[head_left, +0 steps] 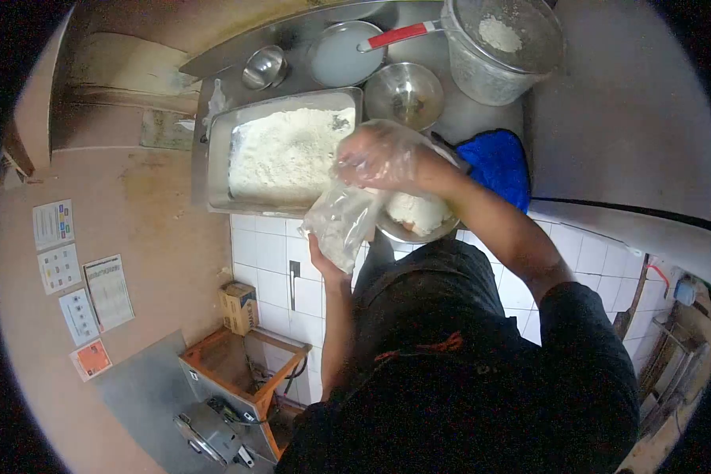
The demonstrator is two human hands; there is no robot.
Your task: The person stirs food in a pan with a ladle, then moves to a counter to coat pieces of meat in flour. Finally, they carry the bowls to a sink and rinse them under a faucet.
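A thin clear plastic glove covers my right hand (375, 162). Its fingers are curled at the upper end of a crumpled clear plastic bag (344, 221). Lower down, my left hand (324, 257) grips the bag's other side, with the thumb showing and the other fingers mostly behind the plastic. What is inside the bag, if anything, I cannot make out. Under my right forearm, a metal bowl (403, 234) holds a white, flour-coated mass (417, 212). Just left of my right hand stands a deep metal tray (217, 178) with loose white flour (288, 146).
Behind lie a small metal bowl (265, 67), a bowl of cloudy liquid (344, 55) and another steel bowl (403, 91). A red-handled strainer (403, 35) rests over a clear bucket (490, 83). A blue cloth (498, 167) is by my right forearm.
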